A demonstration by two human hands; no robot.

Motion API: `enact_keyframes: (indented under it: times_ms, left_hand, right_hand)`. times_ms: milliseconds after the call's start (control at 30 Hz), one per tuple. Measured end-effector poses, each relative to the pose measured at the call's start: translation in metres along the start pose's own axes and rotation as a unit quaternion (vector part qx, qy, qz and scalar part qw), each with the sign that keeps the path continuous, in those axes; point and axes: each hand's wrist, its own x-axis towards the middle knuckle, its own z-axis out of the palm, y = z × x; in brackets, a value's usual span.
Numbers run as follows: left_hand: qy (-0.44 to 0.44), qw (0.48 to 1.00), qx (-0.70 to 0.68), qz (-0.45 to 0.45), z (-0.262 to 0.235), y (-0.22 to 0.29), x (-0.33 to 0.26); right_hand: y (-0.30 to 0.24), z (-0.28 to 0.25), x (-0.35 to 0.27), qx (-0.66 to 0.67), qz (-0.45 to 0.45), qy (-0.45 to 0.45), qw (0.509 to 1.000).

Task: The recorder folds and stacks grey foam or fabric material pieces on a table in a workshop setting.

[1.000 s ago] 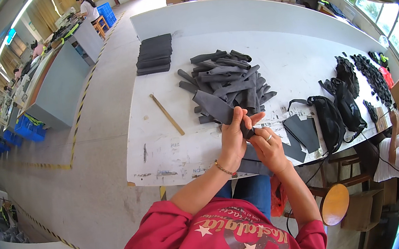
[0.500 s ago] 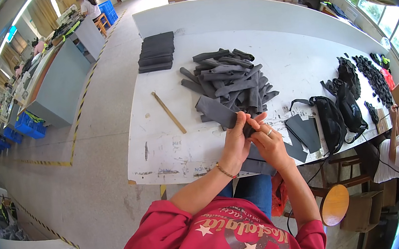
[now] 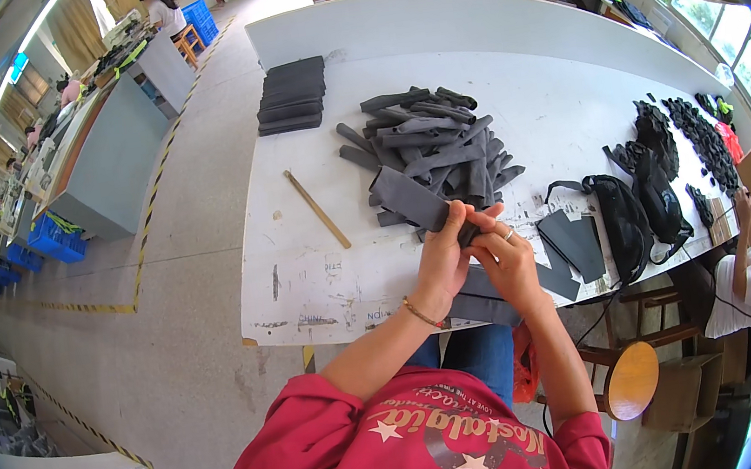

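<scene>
A dark grey fabric strip is held up over the table's front part, its free end pointing to the far left. My left hand grips its near end between thumb and fingers. My right hand pinches the same end from the right, so both hands meet there and partly hide it. Just beyond lies a heap of rolled or folded grey fabric pieces. Flat grey fabric pieces lie below my hands at the table edge, partly covered by my right wrist.
On the white table are a stack of dark pieces, a wooden stick, flat dark panels, black bags and small black parts. A co-worker sits at the right. A wooden stool stands nearby.
The strip has tilted slightly, and its free end has shifted a little to the right. Both hands keep their hold at the near end, with the right fingers slightly moved.
</scene>
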Motion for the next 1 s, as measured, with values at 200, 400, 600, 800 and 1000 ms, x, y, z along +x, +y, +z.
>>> enact_keyframes:
  times_ms: [200, 400, 600, 800, 1000]
  left_hand:
    - [-0.013, 0.997, 0.063, 0.048, 0.011, 0.012, 0.006]
    - [-0.109, 0.985, 0.088, 0.097, 0.026, 0.035, 0.012]
    - [-0.187, 0.976, 0.084, 0.071, 0.019, 0.02, 0.013]
    - [-0.177, 0.984, 0.02, 0.017, 0.015, 0.01, 0.011]
    - [-0.127, 0.992, 0.008, 0.017, 0.015, 0.002, 0.008]
  right_hand:
    - [-0.012, 0.013, 0.009, 0.182, 0.2, 0.103, 0.957]
    - [-0.024, -0.005, -0.008, 0.289, 0.228, 0.262, 0.892]
    - [-0.024, -0.009, 0.001, 0.444, 0.349, 0.131, 0.815]
    - [-0.024, -0.002, -0.014, 0.361, 0.286, 0.228, 0.858]
    - [-0.032, -0.002, -0.014, 0.34, 0.323, 0.191, 0.862]
